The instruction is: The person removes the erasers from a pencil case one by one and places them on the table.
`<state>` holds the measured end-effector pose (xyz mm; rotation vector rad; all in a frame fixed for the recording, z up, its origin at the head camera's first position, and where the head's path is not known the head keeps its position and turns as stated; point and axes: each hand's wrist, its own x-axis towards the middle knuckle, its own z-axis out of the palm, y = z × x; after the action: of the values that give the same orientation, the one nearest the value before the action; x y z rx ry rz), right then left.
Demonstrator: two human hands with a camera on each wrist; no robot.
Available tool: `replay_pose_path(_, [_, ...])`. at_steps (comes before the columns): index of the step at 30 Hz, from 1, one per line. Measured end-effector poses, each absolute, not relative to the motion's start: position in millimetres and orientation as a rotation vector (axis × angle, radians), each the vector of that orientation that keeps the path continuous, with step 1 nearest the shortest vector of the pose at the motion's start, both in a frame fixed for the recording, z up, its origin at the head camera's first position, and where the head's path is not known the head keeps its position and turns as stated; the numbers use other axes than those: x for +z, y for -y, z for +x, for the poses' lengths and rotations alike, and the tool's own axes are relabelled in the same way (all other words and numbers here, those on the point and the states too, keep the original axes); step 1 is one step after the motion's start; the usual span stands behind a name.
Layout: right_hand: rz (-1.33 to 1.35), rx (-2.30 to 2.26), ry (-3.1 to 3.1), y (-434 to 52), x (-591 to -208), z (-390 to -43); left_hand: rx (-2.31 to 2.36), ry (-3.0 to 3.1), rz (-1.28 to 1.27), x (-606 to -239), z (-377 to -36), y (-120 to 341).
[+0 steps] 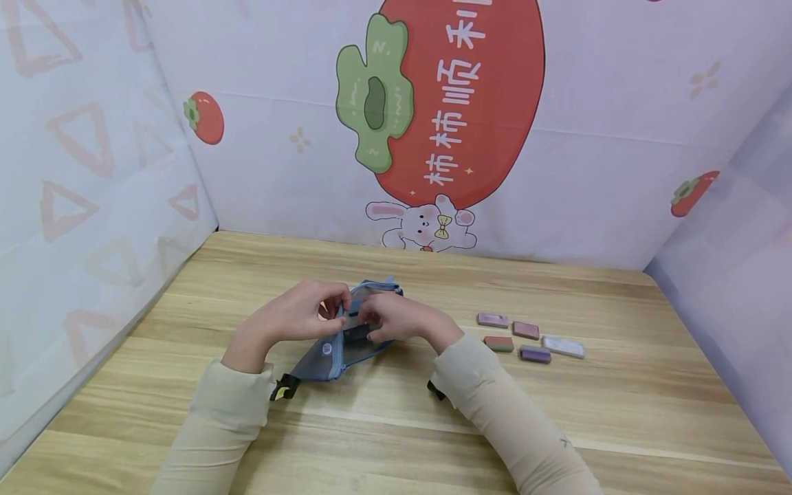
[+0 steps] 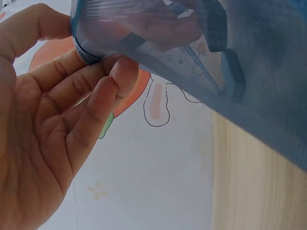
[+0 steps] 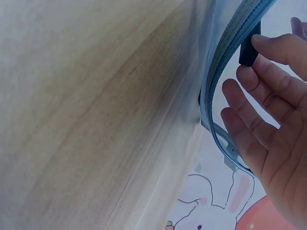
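Where the wooden table point(image 1: 185, 412) meets a pale curtain printed with faint pink triangles on the left, a person in beige sleeves works at the middle of the tabletop; the left hand point(image 1: 297, 313) has its fingers curled, pinching the upper edge of a blue mesh pouch point(image 1: 337, 350), and the left wrist view shows the thumb and fingertips point(image 2: 122, 72) closed on the pouch's rim; the pouch lies between both hands, lifted at its top, its lower end resting on the table with a small black and yellow tab point(image 1: 283, 390) at the corner and a small round white label on its side, too small to read; the right hand point(image 1: 396, 317) holds the opposite edge of the pouch opening, fingers bent over the zip; in the right wrist view the fingers point(image 3: 259, 120) lie relaxed along the blue zipper band, the fingertips touching a dark item at the rim; behind, the backdrop shows a large red persimmon point(image 1: 458, 96) with white Chinese characters reading 柿柿顺利 and a white rabbit point(image 1: 427, 227) beneath; to the right, well apart from the hands, five small rectangular blocks point(image 1: 529, 338) in purple, brown, green-red and white lie on the table.
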<state>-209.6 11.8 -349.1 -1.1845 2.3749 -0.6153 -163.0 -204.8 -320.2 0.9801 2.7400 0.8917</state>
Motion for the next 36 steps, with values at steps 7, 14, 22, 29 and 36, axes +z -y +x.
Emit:
replay_pose_path(7, [-1.198, -0.651, -2.378, -16, -349, -208, 0.888, -2.746, 0.988, -320, -163, 205])
replay_pose_path(14, [-1.228, -0.669, -2.398, -22, -349, -207, 0.893, -2.74, 0.986, -320, -164, 205])
replay_pose_path(22, [-1.206, -0.677, -2.413, -28, -349, -205, 0.895, -2.739, 0.974, -321, -164, 204])
replay_pose_path(29, [-1.176, -0.716, -2.408, -34, -348, -202, 0.898, -2.74, 0.969, -320, -163, 204])
replay_pose_path(36, [-1.16, -0.733, -2.418, -42, -348, -201, 0.894, -2.745, 0.965, -319, -164, 206])
